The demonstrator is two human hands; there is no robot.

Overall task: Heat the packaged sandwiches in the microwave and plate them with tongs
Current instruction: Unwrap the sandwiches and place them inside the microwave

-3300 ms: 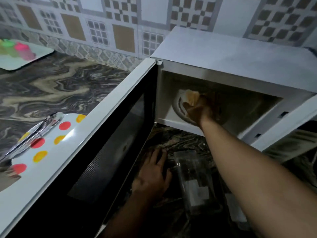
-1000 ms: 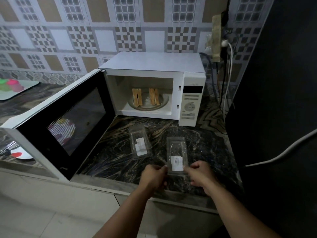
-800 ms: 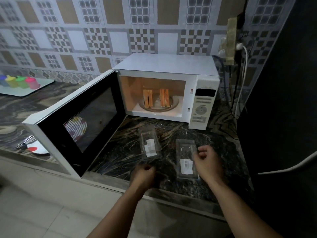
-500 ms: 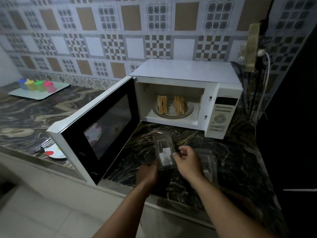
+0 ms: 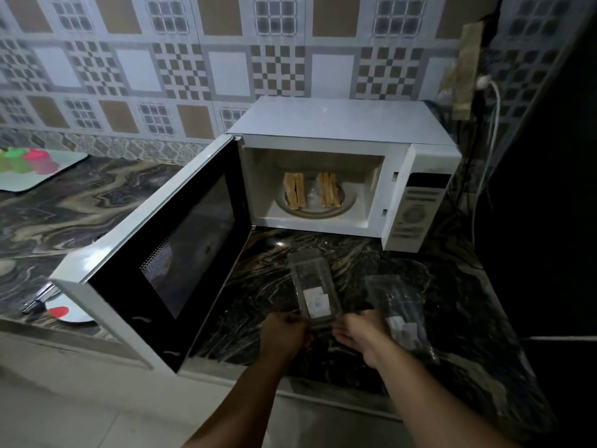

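The white microwave [image 5: 342,124] stands with its door [image 5: 168,247] swung open to the left. Two sandwiches [image 5: 294,190] [image 5: 328,189] stand on edge on the glass turntable [image 5: 315,211] inside. Two empty clear plastic sandwich packages lie on the dark marble counter in front. My left hand [image 5: 284,334] and my right hand [image 5: 361,331] both grip the near end of the left package [image 5: 313,286]. The right package [image 5: 400,312] lies beside my right hand. A spotted plate [image 5: 64,313] with tongs [image 5: 37,300] peeks out left of the door.
A tray [image 5: 42,176] with coloured cups sits at the far left of the counter [image 5: 452,286]. Cables and a socket hang on the wall right of the microwave. A dark tall surface closes off the right side. The counter's front edge runs just under my wrists.
I stepped back from the microwave after setting the sandwiches inside. My hands left the right package and now both hold the near end of the left package.
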